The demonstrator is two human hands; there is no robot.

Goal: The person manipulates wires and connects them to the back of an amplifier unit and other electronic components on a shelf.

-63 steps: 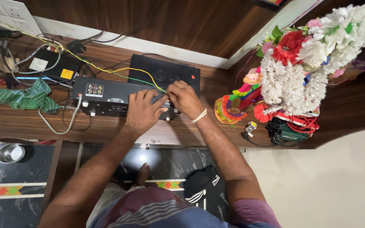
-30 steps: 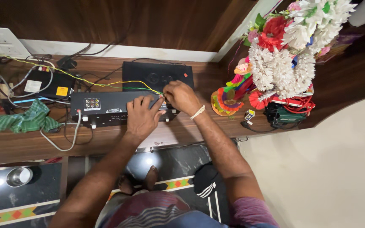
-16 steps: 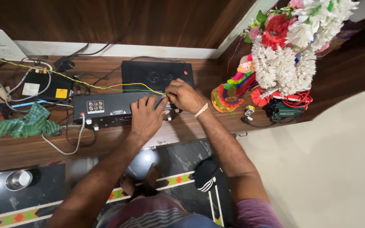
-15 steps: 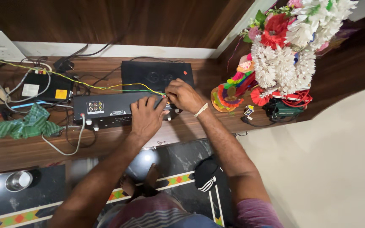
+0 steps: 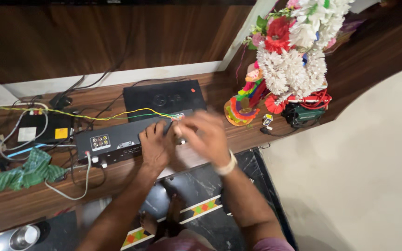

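A long black metal electronics box [image 5: 117, 142] with rear sockets is seen near the front edge of the brown wooden counter [image 5: 33, 200]. The left hand [image 5: 156, 145] is laid flat on its right end, fingers spread. The right hand [image 5: 205, 135] is blurred beside it; its grip cannot be told. A yellow wire [image 5: 94, 116] is run to that end.

1. A green cloth [image 5: 24, 171] lies crumpled at my far left on the wooden shelf [image 5: 33, 200].
2. Flower garlands [image 5: 296, 51] stand to my right.
3. A steel cup [image 5: 23, 237] sits below.
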